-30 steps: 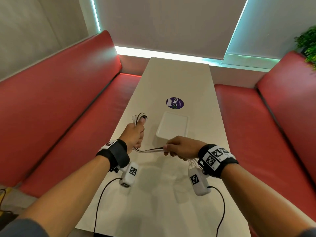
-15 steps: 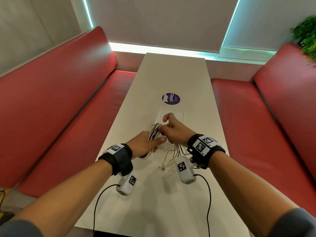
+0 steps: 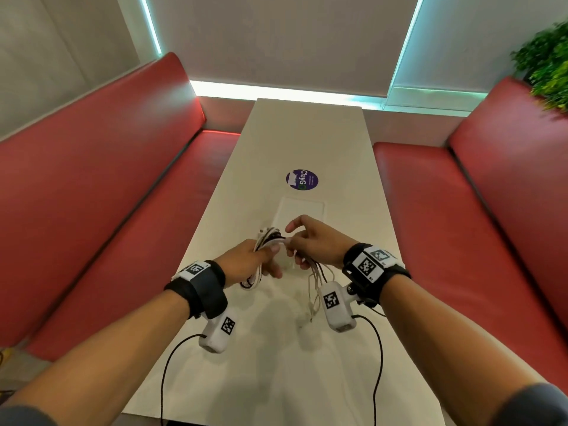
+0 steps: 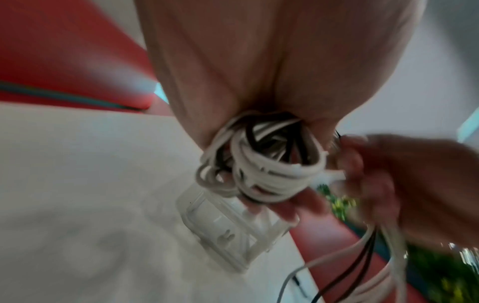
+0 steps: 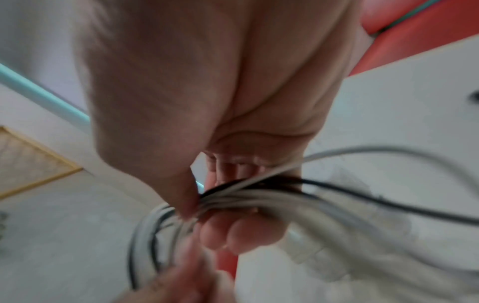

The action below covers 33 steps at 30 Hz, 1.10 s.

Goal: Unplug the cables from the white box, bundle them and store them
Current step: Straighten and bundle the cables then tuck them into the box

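My left hand [image 3: 258,256] grips a coiled bundle of white and black cables [image 3: 266,239] just above the white table [image 3: 307,133]. In the left wrist view the cable coil [image 4: 264,162] loops round my fingers. My right hand [image 3: 302,244] pinches the loose cable strands beside the coil, and their free ends [image 3: 313,290] hang down below it. The right wrist view shows those strands [image 5: 259,196] held between thumb and fingers. The flat white box [image 3: 302,210] lies on the table just beyond both hands; from the left wrist the white box [image 4: 228,229] shows below the coil.
A round purple sticker [image 3: 301,179] sits on the table past the box. Red benches [image 3: 107,186] flank the table on both sides. A green plant [image 3: 547,56] stands at the back right. Black camera leads [image 3: 172,364] trail from my wrists toward the near table edge.
The hands came together from apart. The right hand carried the stretched strands up and over to the coil in the left hand; the loose ends now dangle beneath it.
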Each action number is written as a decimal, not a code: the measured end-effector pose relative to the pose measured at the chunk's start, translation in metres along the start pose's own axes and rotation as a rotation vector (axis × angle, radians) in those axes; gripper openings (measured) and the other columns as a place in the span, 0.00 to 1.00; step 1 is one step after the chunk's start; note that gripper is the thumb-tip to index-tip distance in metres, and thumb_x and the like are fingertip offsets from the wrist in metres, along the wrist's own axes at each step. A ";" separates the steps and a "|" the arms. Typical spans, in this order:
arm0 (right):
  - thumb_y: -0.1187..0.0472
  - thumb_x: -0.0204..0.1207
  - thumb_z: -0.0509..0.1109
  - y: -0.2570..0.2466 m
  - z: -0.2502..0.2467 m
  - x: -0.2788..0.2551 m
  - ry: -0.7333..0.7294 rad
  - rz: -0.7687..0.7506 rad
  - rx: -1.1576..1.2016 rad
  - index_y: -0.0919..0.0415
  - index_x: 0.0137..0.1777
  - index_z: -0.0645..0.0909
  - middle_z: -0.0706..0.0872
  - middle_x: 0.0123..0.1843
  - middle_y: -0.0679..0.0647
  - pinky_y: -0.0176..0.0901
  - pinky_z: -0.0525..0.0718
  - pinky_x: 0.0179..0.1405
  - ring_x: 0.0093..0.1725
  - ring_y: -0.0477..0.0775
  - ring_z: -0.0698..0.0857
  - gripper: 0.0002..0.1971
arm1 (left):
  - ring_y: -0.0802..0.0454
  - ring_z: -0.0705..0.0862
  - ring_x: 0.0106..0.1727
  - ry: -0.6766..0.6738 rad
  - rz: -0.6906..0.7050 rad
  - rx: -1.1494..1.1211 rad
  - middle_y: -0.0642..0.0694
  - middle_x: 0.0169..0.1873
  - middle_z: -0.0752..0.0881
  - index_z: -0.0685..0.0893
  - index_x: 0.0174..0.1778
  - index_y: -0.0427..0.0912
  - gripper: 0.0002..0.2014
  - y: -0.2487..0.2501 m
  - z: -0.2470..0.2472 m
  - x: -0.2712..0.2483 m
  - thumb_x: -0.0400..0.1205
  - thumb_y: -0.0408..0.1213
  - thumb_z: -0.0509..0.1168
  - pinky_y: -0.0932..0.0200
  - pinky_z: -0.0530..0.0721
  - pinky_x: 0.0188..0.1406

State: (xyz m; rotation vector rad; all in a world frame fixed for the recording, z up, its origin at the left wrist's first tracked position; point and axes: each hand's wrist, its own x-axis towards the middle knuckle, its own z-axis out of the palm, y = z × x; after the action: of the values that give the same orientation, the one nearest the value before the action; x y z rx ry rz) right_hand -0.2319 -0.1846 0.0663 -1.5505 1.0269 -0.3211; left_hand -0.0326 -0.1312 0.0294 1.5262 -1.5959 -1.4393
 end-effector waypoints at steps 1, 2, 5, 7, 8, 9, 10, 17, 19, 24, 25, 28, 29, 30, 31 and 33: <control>0.54 0.85 0.66 0.005 -0.001 -0.001 0.015 -0.008 -0.053 0.59 0.61 0.74 0.87 0.38 0.55 0.47 0.86 0.36 0.33 0.54 0.85 0.11 | 0.46 0.84 0.32 0.058 -0.013 -0.121 0.43 0.31 0.88 0.83 0.37 0.38 0.23 -0.001 -0.001 0.000 0.90 0.50 0.56 0.51 0.84 0.42; 0.50 0.86 0.64 0.009 -0.002 -0.002 0.025 -0.018 -0.117 0.60 0.59 0.76 0.87 0.36 0.54 0.48 0.86 0.38 0.33 0.54 0.86 0.13 | 0.44 0.81 0.25 0.118 -0.024 -0.232 0.42 0.25 0.81 0.78 0.33 0.39 0.22 -0.002 -0.004 0.001 0.89 0.48 0.58 0.51 0.83 0.34; 0.48 0.89 0.57 0.021 0.001 -0.005 0.010 -0.053 -0.211 0.61 0.51 0.80 0.81 0.32 0.49 0.49 0.84 0.45 0.33 0.52 0.84 0.18 | 0.51 0.65 0.17 0.248 -0.072 -0.453 0.46 0.21 0.65 0.68 0.28 0.45 0.22 -0.003 -0.008 0.003 0.89 0.47 0.60 0.60 0.71 0.20; 0.48 0.90 0.53 0.024 0.011 -0.005 -0.007 -0.058 -0.221 0.59 0.48 0.79 0.78 0.32 0.48 0.49 0.82 0.45 0.34 0.51 0.82 0.19 | 0.53 0.61 0.17 0.292 -0.102 -0.552 0.48 0.21 0.61 0.67 0.28 0.47 0.22 -0.001 -0.009 0.005 0.88 0.48 0.60 0.62 0.66 0.19; 0.48 0.90 0.52 0.023 0.017 -0.004 0.004 -0.062 -0.255 0.57 0.47 0.78 0.78 0.34 0.48 0.49 0.82 0.44 0.34 0.51 0.80 0.18 | 0.53 0.60 0.17 0.305 -0.108 -0.590 0.48 0.21 0.61 0.67 0.28 0.48 0.21 0.000 -0.008 0.007 0.88 0.48 0.59 0.62 0.64 0.19; 0.47 0.90 0.51 0.023 0.024 -0.002 0.034 -0.076 -0.315 0.54 0.45 0.76 0.79 0.36 0.47 0.49 0.81 0.44 0.35 0.51 0.79 0.18 | 0.53 0.59 0.17 0.317 -0.114 -0.624 0.49 0.21 0.60 0.67 0.29 0.48 0.21 0.001 -0.005 0.008 0.88 0.49 0.59 0.62 0.63 0.20; 0.46 0.90 0.50 0.021 0.030 -0.001 0.072 -0.096 -0.382 0.51 0.44 0.74 0.80 0.37 0.47 0.48 0.80 0.44 0.36 0.50 0.79 0.18 | 0.53 0.59 0.17 0.329 -0.122 -0.653 0.49 0.21 0.61 0.67 0.29 0.48 0.21 0.002 -0.001 0.010 0.87 0.51 0.60 0.61 0.62 0.20; 0.54 0.91 0.49 0.007 0.054 0.003 0.106 -0.176 -0.340 0.55 0.44 0.76 0.82 0.35 0.42 0.31 0.74 0.35 0.30 0.36 0.79 0.18 | 0.50 0.66 0.20 0.330 -0.107 -0.482 0.47 0.19 0.68 0.76 0.30 0.43 0.33 0.013 0.027 0.008 0.72 0.75 0.62 0.58 0.71 0.21; 0.63 0.89 0.51 0.003 0.052 0.001 0.059 -0.206 -0.431 0.59 0.46 0.80 0.84 0.38 0.44 0.29 0.74 0.38 0.33 0.36 0.81 0.16 | 0.48 0.69 0.20 0.326 -0.100 -0.364 0.45 0.19 0.72 0.78 0.32 0.42 0.34 0.014 0.029 0.009 0.68 0.76 0.66 0.57 0.72 0.23; 0.65 0.85 0.55 0.000 0.054 0.000 -0.039 -0.223 -0.591 0.65 0.55 0.84 0.90 0.53 0.57 0.43 0.84 0.52 0.48 0.50 0.86 0.15 | 0.43 0.83 0.35 0.288 -0.160 -0.293 0.35 0.35 0.85 0.86 0.44 0.40 0.31 0.011 0.027 0.016 0.70 0.69 0.68 0.53 0.80 0.36; 0.64 0.84 0.56 0.000 0.054 0.000 -0.040 -0.225 -0.586 0.65 0.56 0.84 0.90 0.54 0.58 0.45 0.85 0.54 0.50 0.52 0.87 0.14 | 0.43 0.84 0.38 0.295 -0.170 -0.304 0.35 0.38 0.86 0.87 0.48 0.38 0.33 0.010 0.027 0.017 0.70 0.68 0.68 0.51 0.81 0.39; 0.65 0.85 0.56 0.001 0.050 -0.001 -0.037 -0.190 -0.612 0.66 0.62 0.79 0.89 0.58 0.60 0.47 0.84 0.53 0.52 0.56 0.86 0.13 | 0.43 0.84 0.35 0.356 -0.169 -0.267 0.37 0.35 0.86 0.86 0.46 0.37 0.30 0.011 0.027 0.019 0.77 0.66 0.65 0.51 0.81 0.36; 0.64 0.86 0.55 0.000 0.049 -0.001 -0.034 -0.181 -0.623 0.66 0.63 0.78 0.88 0.59 0.60 0.47 0.83 0.52 0.51 0.56 0.85 0.13 | 0.43 0.84 0.36 0.393 -0.170 -0.275 0.37 0.36 0.86 0.84 0.45 0.39 0.26 0.012 0.028 0.020 0.79 0.63 0.65 0.52 0.81 0.36; 0.63 0.86 0.56 -0.001 0.050 -0.001 -0.033 -0.181 -0.630 0.65 0.64 0.76 0.88 0.59 0.60 0.48 0.84 0.52 0.51 0.56 0.86 0.12 | 0.43 0.85 0.38 0.434 -0.176 -0.296 0.38 0.37 0.87 0.83 0.44 0.41 0.22 0.012 0.027 0.022 0.80 0.61 0.65 0.51 0.82 0.36; 0.61 0.87 0.56 -0.001 0.051 -0.001 -0.035 -0.187 -0.632 0.64 0.64 0.76 0.89 0.57 0.59 0.51 0.85 0.52 0.50 0.57 0.86 0.12 | 0.42 0.86 0.40 0.470 -0.178 -0.325 0.39 0.39 0.88 0.83 0.44 0.42 0.20 0.014 0.026 0.024 0.81 0.59 0.65 0.51 0.84 0.37; 0.56 0.88 0.55 -0.003 0.053 -0.001 -0.049 -0.187 -0.622 0.62 0.57 0.78 0.89 0.48 0.55 0.50 0.85 0.47 0.43 0.54 0.86 0.13 | 0.44 0.86 0.35 0.532 -0.158 -0.401 0.42 0.34 0.88 0.84 0.41 0.39 0.21 0.016 0.019 0.028 0.83 0.55 0.65 0.53 0.84 0.33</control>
State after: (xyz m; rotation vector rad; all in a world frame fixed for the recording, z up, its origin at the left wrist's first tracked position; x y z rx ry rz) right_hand -0.1944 -0.1487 0.0547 -2.2099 0.9953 -0.0872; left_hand -0.0629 -0.1537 0.0298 1.6311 -0.8362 -1.1984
